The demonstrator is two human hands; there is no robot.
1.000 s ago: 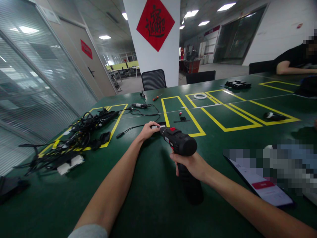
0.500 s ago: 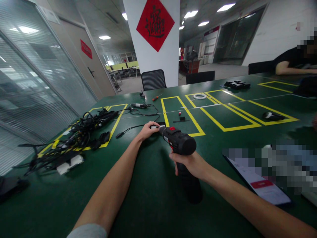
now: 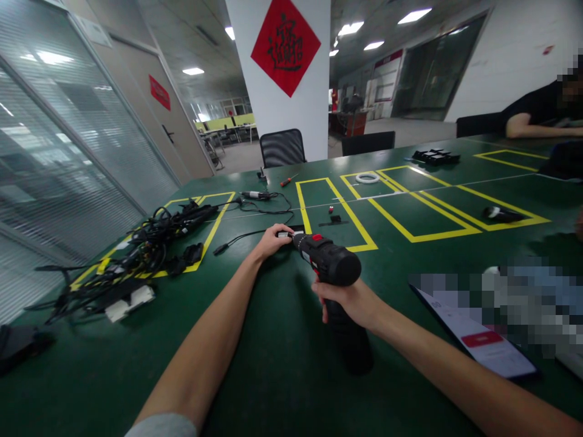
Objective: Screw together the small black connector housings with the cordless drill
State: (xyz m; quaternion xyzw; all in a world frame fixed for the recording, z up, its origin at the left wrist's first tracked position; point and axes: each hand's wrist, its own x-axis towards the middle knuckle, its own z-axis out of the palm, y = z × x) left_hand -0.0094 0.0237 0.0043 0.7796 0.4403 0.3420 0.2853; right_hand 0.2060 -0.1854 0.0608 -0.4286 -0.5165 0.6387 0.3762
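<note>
My right hand [image 3: 344, 295] is wrapped round the grip of a black and red cordless drill [image 3: 334, 261]. The drill points forward and left, its chuck close to the fingers of my left hand [image 3: 272, 240]. Those fingers press on a small black box with a pale label [image 3: 297, 230], which lies on the green table [image 3: 282, 346] and is partly hidden by hand and drill. A black cable [image 3: 243, 235] runs left from beside the box and ends in a plug. Whether the drill's tip touches the box I cannot tell.
A tangle of black cables [image 3: 159, 243] lies at the left. A screwdriver [image 3: 286, 181], a tape roll [image 3: 367, 177] and a black flashlight-like object [image 3: 501, 214] lie farther off. A tablet-like panel [image 3: 478, 334] is at the right. Another person's arm [image 3: 537, 127] rests at the far right.
</note>
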